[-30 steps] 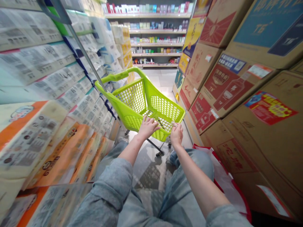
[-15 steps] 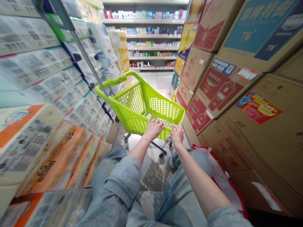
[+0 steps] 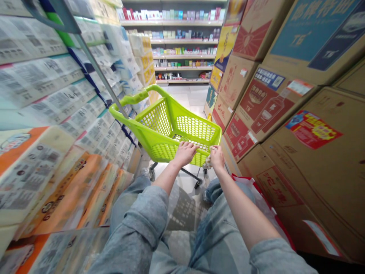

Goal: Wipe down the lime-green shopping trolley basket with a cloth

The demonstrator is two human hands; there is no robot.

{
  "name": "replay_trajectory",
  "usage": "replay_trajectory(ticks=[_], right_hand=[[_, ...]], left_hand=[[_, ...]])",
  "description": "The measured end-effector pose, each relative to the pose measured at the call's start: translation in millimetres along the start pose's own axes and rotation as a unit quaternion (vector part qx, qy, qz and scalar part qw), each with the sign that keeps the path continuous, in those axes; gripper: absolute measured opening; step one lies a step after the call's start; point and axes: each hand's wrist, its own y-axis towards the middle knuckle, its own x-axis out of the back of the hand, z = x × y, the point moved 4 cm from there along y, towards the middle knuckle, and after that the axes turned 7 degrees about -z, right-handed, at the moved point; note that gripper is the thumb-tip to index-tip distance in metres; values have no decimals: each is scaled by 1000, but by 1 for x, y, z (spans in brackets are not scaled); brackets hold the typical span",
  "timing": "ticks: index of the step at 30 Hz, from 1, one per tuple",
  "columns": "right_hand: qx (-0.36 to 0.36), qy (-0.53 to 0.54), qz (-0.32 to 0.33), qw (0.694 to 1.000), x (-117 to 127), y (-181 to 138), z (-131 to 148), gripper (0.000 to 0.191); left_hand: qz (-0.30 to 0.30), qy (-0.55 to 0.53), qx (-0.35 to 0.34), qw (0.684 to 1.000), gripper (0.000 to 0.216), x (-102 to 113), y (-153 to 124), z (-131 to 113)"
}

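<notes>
A lime-green plastic shopping cart (image 3: 196, 121) with lattice sides stands in the aisle in front of my knees. My left hand (image 3: 186, 153) grips its near rim, fingers bent over the edge and thumb lying along it. At the cart's near right corner, my right hand (image 3: 217, 157) is closed on a crumpled pale cloth (image 3: 207, 163) pressed against the rim. Part of the cloth hangs below the fingers; the rest is hidden by the hand. The visible part of the basket's bottom shows only lattice.
Stacked tissue packs (image 3: 57, 106) line the left side, with a grey metal pole (image 3: 99, 70) rising by them. Cardboard cartons (image 3: 299, 160) wall the right side. A red-edged white bag (image 3: 262, 198) lies by my right knee. Stocked shelves (image 3: 185, 42) stand beyond the cart.
My right hand has shifted slightly along the corner with the cloth. The left hand keeps its grip on the rim. The view has moved a little, and the cart sits slightly further left in it.
</notes>
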Motion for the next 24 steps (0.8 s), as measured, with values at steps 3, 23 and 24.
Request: replay_trajectory(ticks=[3, 23, 24], right_hand=[[-9, 16, -25, 1000, -1, 1, -2, 46], [33, -25, 4, 999, -4, 28, -13, 43], [37, -25, 4, 999, -4, 30, -14, 43]], left_hand=[[8, -7, 0, 1000, 33, -1, 1, 1], [9, -29, 6, 1000, 39, -6, 6, -5], [9, -30, 6, 999, 39, -6, 6, -6]])
